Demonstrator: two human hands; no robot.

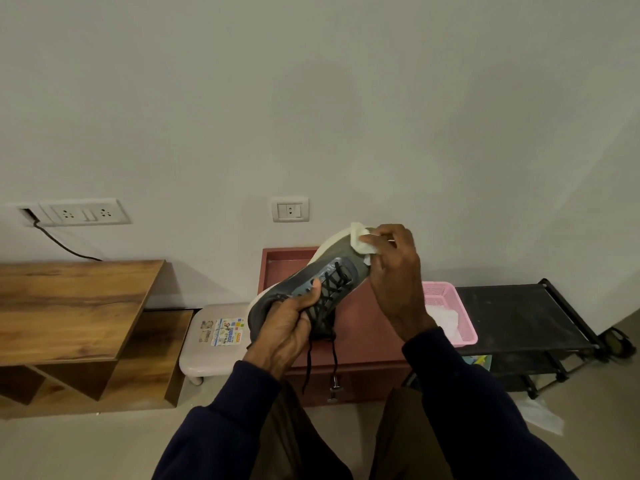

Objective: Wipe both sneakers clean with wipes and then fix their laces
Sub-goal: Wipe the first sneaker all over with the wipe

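From the head view, my left hand [287, 327] comes up out of a dark blue sleeve [221, 410], palm turned toward me. Its fingers are curled round the heel end of the grey sneaker [311, 275], and the thumb is laid along the upper beside the eyelets. My right hand [394, 271] reaches in from the other side with the wrist bent over. Its fingertips pinch a white wipe [360, 242] and press it onto the toe.

The sneaker is held in the air above the reddish cabinet [363, 323]. It is tilted, with the toe highest and toward the wall, and the white sole is turned to the left. Its black laces [332, 289] are still threaded, and two loose ends hang down in front of the cabinet.

A pink basket [467, 327] sits at the right end of the cabinet's top with something white [446, 320] lying inside it. I can't tell what that is. A black rack [519, 317] stands just right of the cabinet, and a pale stool [207, 344] is just to its left. A wooden desk [69, 306] stands further left, and a wall socket [290, 209] is above the cabinet.
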